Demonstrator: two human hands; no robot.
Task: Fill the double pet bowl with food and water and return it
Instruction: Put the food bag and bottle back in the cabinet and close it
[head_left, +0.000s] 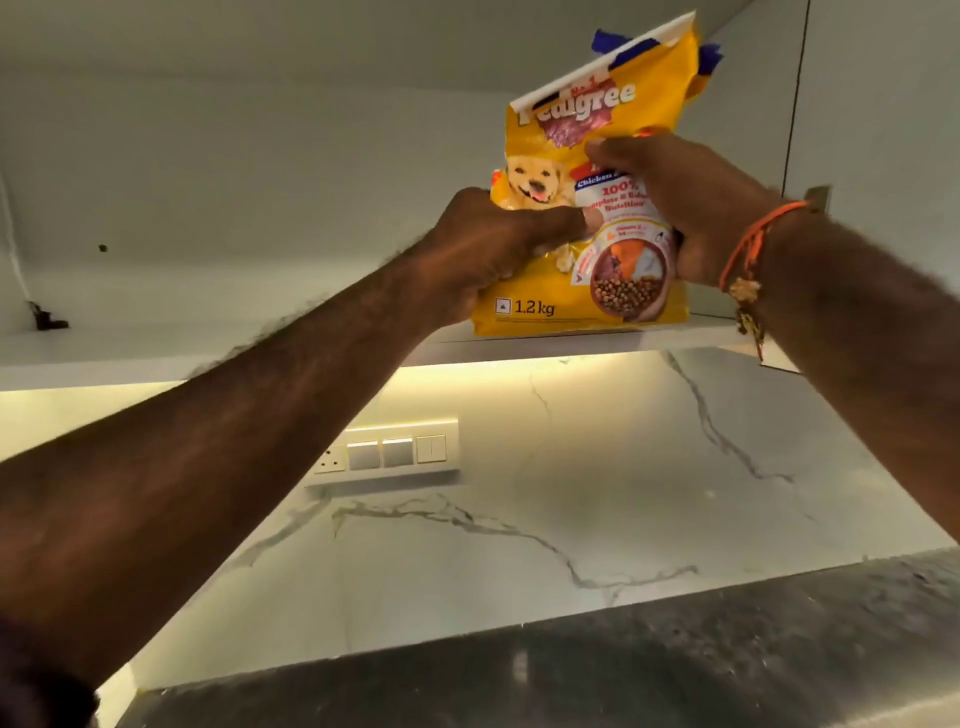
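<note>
A yellow bag of dog food (582, 171), marked 1.2 kg, stands upright at the front edge of an open upper cabinet's shelf (571, 345). My left hand (488, 249) grips the bag's lower left side, thumb across the front. My right hand (680, 202) grips the right side higher up, fingers curled over the front. An orange thread band is round my right wrist. The double pet bowl is not in view.
The cabinet interior (208, 182) is white, with its open door (883, 104) at the right. Below are a lit marble backsplash (571, 493), a switch and socket panel (387, 454) and a dark stone counter (623, 670).
</note>
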